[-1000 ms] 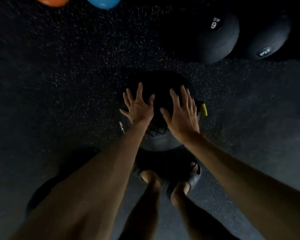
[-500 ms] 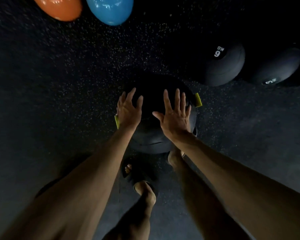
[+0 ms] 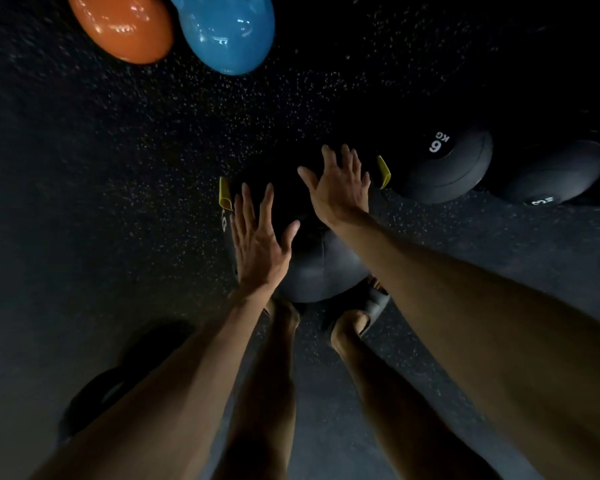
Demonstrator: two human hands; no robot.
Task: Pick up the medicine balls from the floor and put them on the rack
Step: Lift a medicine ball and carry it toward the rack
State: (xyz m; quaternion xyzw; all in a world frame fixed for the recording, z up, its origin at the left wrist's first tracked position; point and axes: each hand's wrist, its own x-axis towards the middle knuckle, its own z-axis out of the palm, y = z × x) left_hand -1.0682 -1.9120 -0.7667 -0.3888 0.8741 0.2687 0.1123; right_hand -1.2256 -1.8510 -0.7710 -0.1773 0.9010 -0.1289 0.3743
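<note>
1. I am looking straight down at a black medicine ball [image 3: 312, 268] sitting on the dark speckled floor [image 3: 118, 202] just in front of my feet.
2. My left hand [image 3: 258, 242] is lying flat on the ball's left side, fingers spread and straight, gripping nothing.
3. My right hand [image 3: 340, 188] is resting on the upper right of the same ball, fingers fanned wide; I cannot tell whether the whole palm is touching.
4. The top of the ball is sinking into shadow, so I am making out its outline only along the grey lower part.
5. 2 yellow tabs are sticking out of it, 1 on the left [image 3: 225, 197] and 1 on the right [image 3: 383, 171]; white lettering beside my left hand is partly covered, and I am reading only "KG".
6. To the right, 2 more black balls are lying on the floor: the nearer one [image 3: 454, 168] is showing "6 KG", the farther one [image 3: 555, 174] is carrying a label too dark to read.
7. At the top edge, an orange ball [image 3: 125, 29] and a blue ball [image 3: 226, 32] are touching each other, both cut off by the frame.
8. A dark round shape [image 3: 94, 396] at the lower left is half hidden behind my left forearm; I cannot tell what it is.
9. My right foot is wearing a dark sandal [image 3: 371, 303], close against the ball.
</note>
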